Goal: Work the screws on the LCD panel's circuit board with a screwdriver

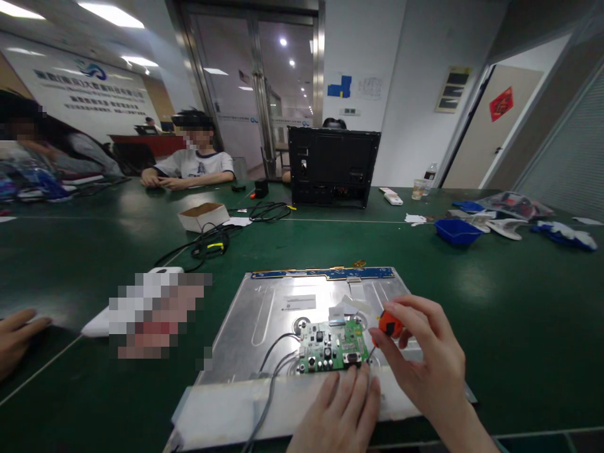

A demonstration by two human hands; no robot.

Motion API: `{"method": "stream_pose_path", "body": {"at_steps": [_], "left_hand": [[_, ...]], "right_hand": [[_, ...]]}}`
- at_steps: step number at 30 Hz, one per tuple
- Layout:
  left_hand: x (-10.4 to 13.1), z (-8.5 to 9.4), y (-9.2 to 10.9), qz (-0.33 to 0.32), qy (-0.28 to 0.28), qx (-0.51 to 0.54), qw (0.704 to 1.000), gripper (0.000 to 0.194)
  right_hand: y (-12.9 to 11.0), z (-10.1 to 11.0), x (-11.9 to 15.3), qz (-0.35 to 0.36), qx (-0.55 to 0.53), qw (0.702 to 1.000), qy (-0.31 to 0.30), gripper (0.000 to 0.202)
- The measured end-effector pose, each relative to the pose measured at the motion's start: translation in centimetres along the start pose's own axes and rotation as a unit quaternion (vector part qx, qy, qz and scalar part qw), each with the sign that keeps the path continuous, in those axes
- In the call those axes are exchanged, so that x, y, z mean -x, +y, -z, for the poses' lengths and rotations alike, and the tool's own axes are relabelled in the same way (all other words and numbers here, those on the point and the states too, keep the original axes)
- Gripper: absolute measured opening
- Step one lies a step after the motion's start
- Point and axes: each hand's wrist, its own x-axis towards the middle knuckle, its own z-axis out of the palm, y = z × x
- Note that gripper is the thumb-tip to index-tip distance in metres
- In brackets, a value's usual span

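Observation:
A metal display panel [264, 314] lies on the green table with a green circuit board [333, 346] on its middle. My right hand [425, 352] grips a short orange and black screwdriver [391, 322], its shaft slanting down to the board's lower right corner. Flat over the white strip [226, 409] at the panel's near edge lies my left hand [342, 409], fingers stretched out, fingertips at the board's lower edge. Dark cables [271, 396] run from the board's left side towards the near edge. A blue narrow board [321, 274] lines the panel's far edge.
Black cables [212, 242] and an open white box [202, 217] are at the back left. A black monitor [334, 167] stands behind. A blue tray [457, 231] and gloves [566, 234] lie right. Another person's hand [19, 336] rests at the left edge; a person sits across.

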Motion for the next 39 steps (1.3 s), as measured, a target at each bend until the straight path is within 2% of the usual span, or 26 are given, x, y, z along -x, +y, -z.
{"method": "stream_pose_path", "body": {"at_steps": [8, 16, 25, 29, 34, 39], "left_hand": [[-0.37, -0.07, -0.01, 0.018, 0.056, 0.011, 0.998, 0.046], [-0.37, -0.09, 0.04, 0.019, 0.055, 0.010, 0.998, 0.045], [-0.25, -0.22, 0.12, 0.019, 0.050, 0.010, 0.999, 0.046], [-0.29, -0.22, 0.17, 0.020, 0.057, 0.009, 0.998, 0.041], [-0.11, -0.29, 0.20, 0.012, 0.035, 0.007, 0.999, 0.048], [0.10, -0.44, 0.17, 0.010, 0.028, 0.004, 1.000, 0.051]], "right_hand": [[-0.07, -0.01, 0.07, -0.004, -0.001, 1.000, -0.004, 0.023], [0.04, -0.12, 0.26, -0.010, -0.003, 1.000, -0.005, 0.029], [0.01, 0.01, 0.77, -0.051, 0.027, 0.998, -0.023, 0.038], [0.17, 0.22, 0.78, -0.047, 0.032, 0.998, -0.024, 0.035], [0.38, 0.41, 0.60, -0.038, 0.037, 0.999, -0.006, 0.026], [0.32, 0.33, 0.37, -0.028, -0.002, 1.000, 0.005, 0.022]]}}
